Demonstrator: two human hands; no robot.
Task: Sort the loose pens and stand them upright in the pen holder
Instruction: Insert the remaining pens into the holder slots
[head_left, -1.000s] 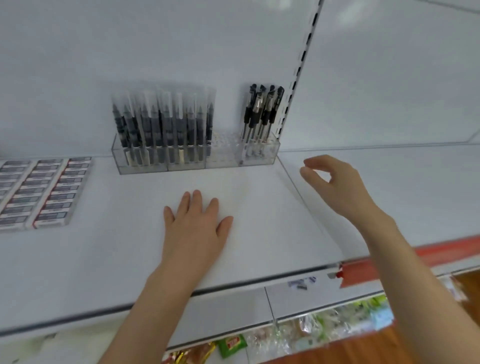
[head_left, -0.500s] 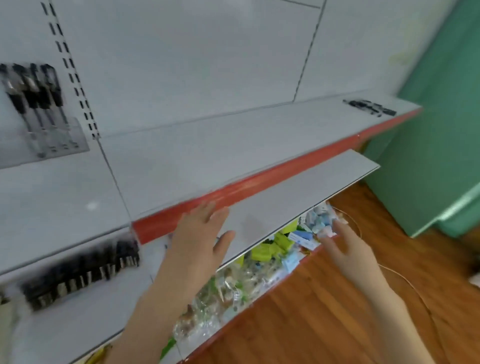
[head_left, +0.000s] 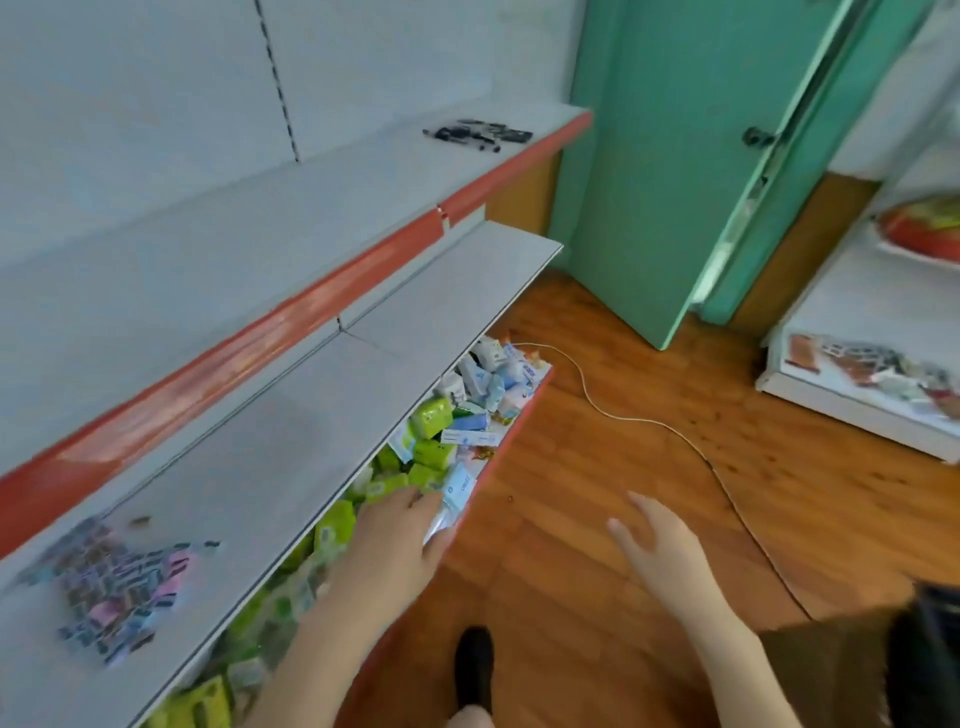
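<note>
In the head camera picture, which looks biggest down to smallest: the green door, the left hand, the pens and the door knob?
1. green door
2. left hand, though it only looks this big because it is near the camera
3. pens, which lie far away
4. door knob

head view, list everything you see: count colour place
loose pens: several, black, far end of top shelf
top shelf: one, white with red edge, left
lower shelf: one, grey-white, below it
small packets: blurred pile, pink and blue, lower shelf near left
snack packs: many, green and blue-white, under lower shelf
door: one, green, back
cable: one, white, on wooden floor
left hand: open, over snack packs
right hand: open, above floor
</note>
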